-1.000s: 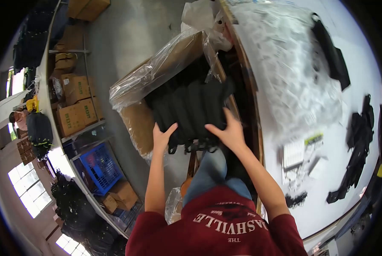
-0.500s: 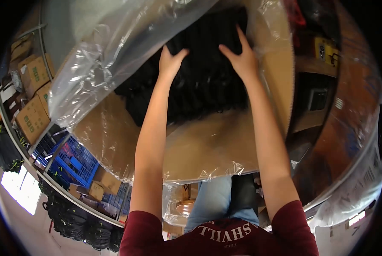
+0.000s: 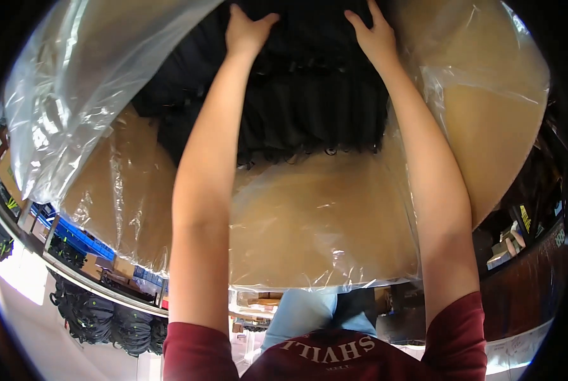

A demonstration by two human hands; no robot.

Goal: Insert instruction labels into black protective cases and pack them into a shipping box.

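Observation:
At the top of the view, my left hand (image 3: 246, 33) reaches over black, soft-looking goods (image 3: 309, 114), its thumb spread from the forefinger. My right hand (image 3: 376, 39) is opposite, also open, with thumb and forefinger apart at the same dark goods. The other fingers are hard to make out. The goods sit packed in rows, with small loops along their near edge. Around them stands a large cardboard box (image 3: 322, 216) lined with clear plastic film (image 3: 62, 108). What kind of goods they are, I cannot tell.
A wide cardboard flap (image 3: 493, 140) under film stands open at the right. Below left, several black bags (image 3: 106, 324) hang by a metal rail (image 3: 112, 298), near blue crates (image 3: 81, 235). Another person's hand (image 3: 515, 241) shows at the far right.
Both my hands have moved farther up the view, away from me. The box's near wall takes up more of the picture, and the right flap has swung into fuller view.

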